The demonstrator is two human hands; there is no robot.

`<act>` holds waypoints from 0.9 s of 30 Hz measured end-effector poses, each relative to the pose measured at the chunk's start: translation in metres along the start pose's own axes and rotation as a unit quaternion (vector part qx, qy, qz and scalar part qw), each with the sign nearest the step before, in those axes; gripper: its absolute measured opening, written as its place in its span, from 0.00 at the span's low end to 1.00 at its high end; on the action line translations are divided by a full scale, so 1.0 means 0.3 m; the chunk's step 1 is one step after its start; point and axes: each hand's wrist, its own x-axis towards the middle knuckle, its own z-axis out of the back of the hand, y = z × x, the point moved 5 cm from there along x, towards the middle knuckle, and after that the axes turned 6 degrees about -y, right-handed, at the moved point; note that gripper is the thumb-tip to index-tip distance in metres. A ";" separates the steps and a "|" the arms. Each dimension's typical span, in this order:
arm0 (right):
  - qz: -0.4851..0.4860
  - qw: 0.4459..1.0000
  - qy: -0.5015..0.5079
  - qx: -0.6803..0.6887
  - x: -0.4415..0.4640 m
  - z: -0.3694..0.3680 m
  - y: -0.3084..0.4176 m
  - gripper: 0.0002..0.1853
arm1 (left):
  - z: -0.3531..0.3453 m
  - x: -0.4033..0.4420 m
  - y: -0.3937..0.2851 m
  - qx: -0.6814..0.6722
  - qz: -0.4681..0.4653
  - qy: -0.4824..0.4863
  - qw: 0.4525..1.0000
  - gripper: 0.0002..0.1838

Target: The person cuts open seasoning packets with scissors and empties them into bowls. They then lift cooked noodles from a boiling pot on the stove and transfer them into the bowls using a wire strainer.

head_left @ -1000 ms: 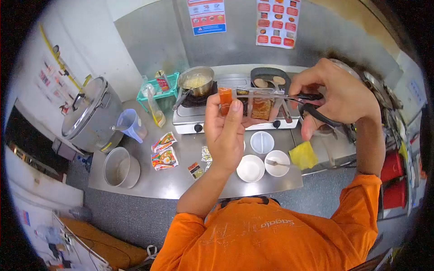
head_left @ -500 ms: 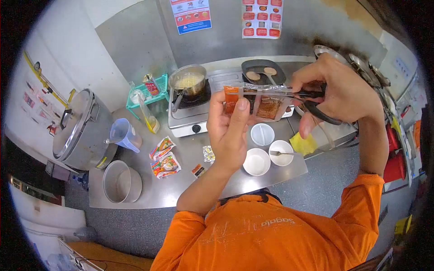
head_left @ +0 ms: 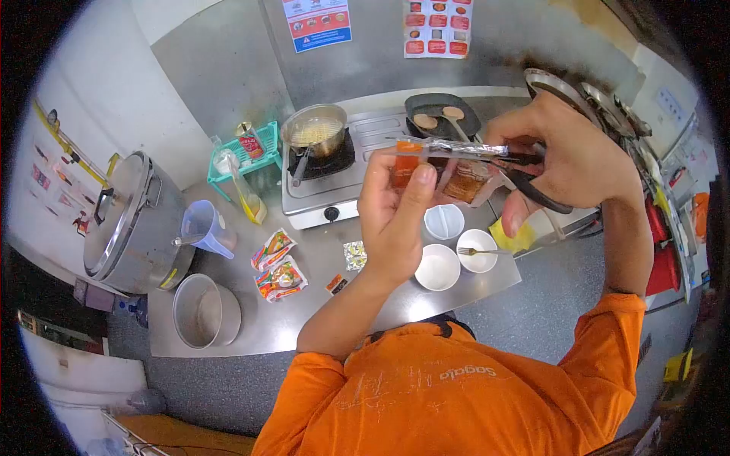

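Above the steel bench (head_left: pixel 262 327), the left hand (head_left: pixel 394 228) had its grip clamped on a clear packet (head_left: pixel 468 182) before the stove (head_left: pixel 313 211), the right hand (head_left: pixel 582 156) closed around black-handled scissors (head_left: pixel 541 195) at its top edge, where taut plastic and level cutting seemed best.

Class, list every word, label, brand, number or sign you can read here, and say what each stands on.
"Saga..." (ending unclear): orange cloth shirt.
Too small or blurred to read:
white paper poster with blue bottom band
red-and-white paper poster
red-labelled cylindrical metal can
two glossy multicoloured packets
held clear plastic packet with orange and brown contents
No number is legible.
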 end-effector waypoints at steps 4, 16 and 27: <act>0.026 0.998 -0.050 -0.018 0.007 -0.017 -0.013 0.30 | 0.024 0.005 0.013 0.020 -0.006 0.011 1.000 0.11; 0.060 0.996 -0.061 -0.025 -0.010 -0.040 -0.023 0.28 | 0.023 -0.014 0.069 0.010 0.049 0.030 0.998 0.14; -0.050 0.998 -0.012 -0.036 -0.200 -0.097 -0.340 0.32 | 0.172 -0.103 0.280 -0.031 0.042 0.017 0.998 0.10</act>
